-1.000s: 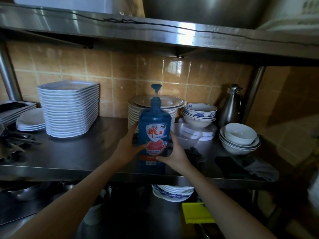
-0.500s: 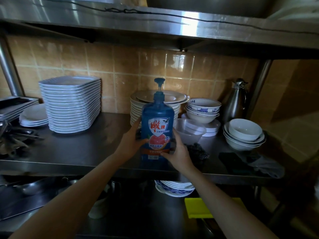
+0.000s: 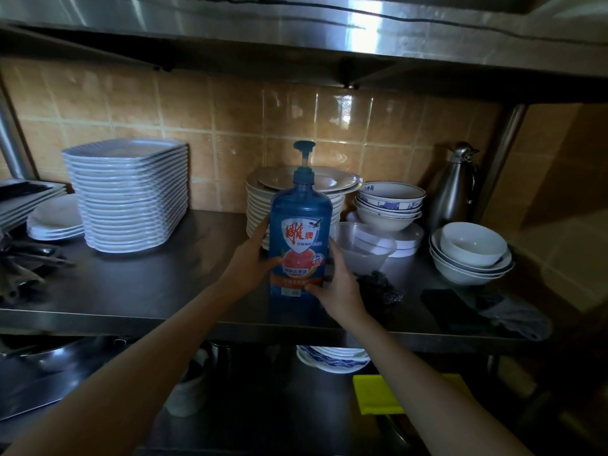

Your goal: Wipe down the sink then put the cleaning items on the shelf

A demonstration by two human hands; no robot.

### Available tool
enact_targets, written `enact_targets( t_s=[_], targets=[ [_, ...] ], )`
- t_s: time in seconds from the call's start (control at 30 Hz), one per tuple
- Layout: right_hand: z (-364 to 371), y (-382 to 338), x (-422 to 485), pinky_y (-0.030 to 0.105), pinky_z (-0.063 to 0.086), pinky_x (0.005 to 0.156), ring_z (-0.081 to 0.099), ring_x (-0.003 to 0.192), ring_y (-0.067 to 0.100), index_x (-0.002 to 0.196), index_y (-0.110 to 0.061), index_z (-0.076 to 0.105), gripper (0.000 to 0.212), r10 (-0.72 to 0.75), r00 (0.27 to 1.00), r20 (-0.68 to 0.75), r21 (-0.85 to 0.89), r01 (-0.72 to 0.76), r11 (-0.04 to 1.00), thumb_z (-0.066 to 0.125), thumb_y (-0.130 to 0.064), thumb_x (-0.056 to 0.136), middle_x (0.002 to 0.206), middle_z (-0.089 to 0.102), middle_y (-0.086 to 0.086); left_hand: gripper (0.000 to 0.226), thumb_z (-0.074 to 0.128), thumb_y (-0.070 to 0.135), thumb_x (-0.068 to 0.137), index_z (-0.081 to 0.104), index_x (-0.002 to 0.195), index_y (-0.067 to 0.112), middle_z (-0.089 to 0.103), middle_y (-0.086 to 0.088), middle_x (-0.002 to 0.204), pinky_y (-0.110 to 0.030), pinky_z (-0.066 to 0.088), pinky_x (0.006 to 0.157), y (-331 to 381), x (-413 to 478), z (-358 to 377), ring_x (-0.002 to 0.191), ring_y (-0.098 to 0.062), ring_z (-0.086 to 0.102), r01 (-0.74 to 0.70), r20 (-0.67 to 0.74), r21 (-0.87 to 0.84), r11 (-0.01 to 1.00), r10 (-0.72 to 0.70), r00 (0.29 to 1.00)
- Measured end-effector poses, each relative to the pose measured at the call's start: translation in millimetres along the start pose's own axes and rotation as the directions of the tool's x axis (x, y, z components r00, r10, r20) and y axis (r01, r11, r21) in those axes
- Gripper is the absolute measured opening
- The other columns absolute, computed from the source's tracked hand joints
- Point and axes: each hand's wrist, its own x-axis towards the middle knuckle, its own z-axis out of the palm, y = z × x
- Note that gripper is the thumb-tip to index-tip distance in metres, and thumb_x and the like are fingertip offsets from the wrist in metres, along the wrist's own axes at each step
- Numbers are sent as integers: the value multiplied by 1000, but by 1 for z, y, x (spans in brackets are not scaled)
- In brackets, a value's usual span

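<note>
A blue pump bottle of dish soap (image 3: 301,222) stands upright near the front of the steel shelf (image 3: 138,291), in front of a stack of round plates. My left hand (image 3: 250,261) grips its left side and my right hand (image 3: 339,287) grips its lower right side. Just right of the bottle a dark scouring pad (image 3: 381,286) lies on the shelf. Further right lies a dark grey cloth (image 3: 487,311). A yellow cloth (image 3: 378,394) shows on the lower level, below the shelf edge.
A tall stack of square white plates (image 3: 130,195) stands at the left. Round plates (image 3: 339,195), blue-patterned bowls (image 3: 390,200), a clear plastic bowl (image 3: 365,246), white bowls (image 3: 470,253) and a steel jug (image 3: 455,185) crowd the right. Another steel shelf (image 3: 296,24) runs overhead.
The bottle has gone slightly further in over the shelf with both hands still on it. The view has shifted a little; nothing else has moved.
</note>
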Motion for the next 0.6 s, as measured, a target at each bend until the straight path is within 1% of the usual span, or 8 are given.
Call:
enact_targets(
  t_s=[0.07,0.13,0.2,0.33,0.43,0.5,0.53,0.6],
  targets=[
    [0,1,2,36,50,98,48,125,5,141,-50,15,101,-3,1000,-3,-8,3,1000,79,-15,72,137,48,-12,86,69,21,83,14,149,25,45,-7,141,-42,49,94,0,2,0,118,-21,53,-29,-16,39,999,30,999],
    [1,1,5,38,49,100,47,125,4,141,-50,15,101,-5,1000,-11,-22,5,1000,79,-16,71,137,49,-12,84,69,20,83,16,148,28,45,-5,142,-44,48,97,0,4,0,122,-19,51,-43,-8,27,999,43,999],
    [2,0,7,39,49,100,48,125,5,142,-48,15,101,-7,1000,-16,-28,6,1000,79,-18,71,137,49,-10,84,69,20,83,15,147,29,44,-7,142,-45,47,98,0,6,0,125,-21,49,-46,-6,34,998,46,999],
    [1,0,7,43,49,99,49,126,10,145,-40,16,99,-17,1000,7,-10,17,1000,79,-17,72,139,48,-6,88,68,22,83,11,149,26,38,-11,146,-45,41,103,1,7,1,131,-25,42,-47,7,57,997,46,999],
    [0,1,6,44,50,98,49,126,11,145,-39,16,97,1,1000,19,3,-1,1000,77,-15,74,139,48,-5,90,69,24,83,9,149,29,35,-10,148,-49,40,104,0,7,0,132,-26,40,-16,2,89,996,16,1000],
    [-2,-3,3,44,48,101,48,128,11,145,-40,15,97,-2,1000,26,3,2,1000,76,-15,74,140,48,-4,90,69,26,83,7,149,31,33,-10,149,-54,39,104,3,4,-2,133,-27,39,7,14,100,995,-8,1000],
    [-4,-5,0,43,46,103,46,129,10,144,-41,15,96,-5,1000,25,-12,5,1000,76,-16,75,141,48,-4,90,68,26,84,7,149,31,32,-10,150,-56,38,103,5,1,-3,134,-28,38,13,22,105,994,-15,1000],
    [-7,-8,-5,37,42,107,44,129,6,144,-41,14,96,-31,999,8,-59,32,998,77,-20,74,142,47,-5,89,67,28,84,6,149,33,31,-8,151,-59,36,104,9,-1,-4,135,-28,37,7,27,123,992,-10,1000]
  ],
)
